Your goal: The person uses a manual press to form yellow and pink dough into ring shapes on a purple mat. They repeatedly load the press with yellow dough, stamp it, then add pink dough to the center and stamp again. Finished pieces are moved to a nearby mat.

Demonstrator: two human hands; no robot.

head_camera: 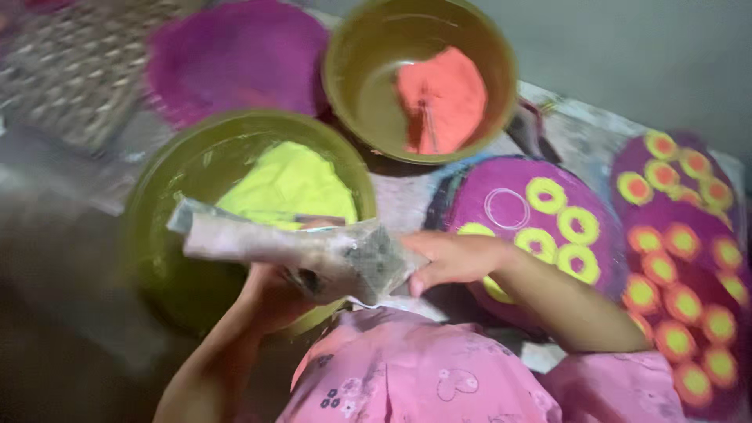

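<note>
Both my hands hold a rolled piece of newspaper [305,252] shaped like a cone, lying across the front of a green bowl. My left hand [270,294] grips it from below. My right hand [450,258] pinches its wide right end. The green bowl [160,235] holds yellow-green powder [290,184]. Behind it, a second green bowl [345,70] holds orange-red powder [442,98]. To the right on the floor lies a purple powder pattern [486,192] with yellow rings [576,227] and orange-centred dots [681,313].
A heap of purple powder [235,55] lies at the back. A patterned mat [70,63] is at the far left. My pink clothing [423,376] fills the bottom of the view. The picture is blurred.
</note>
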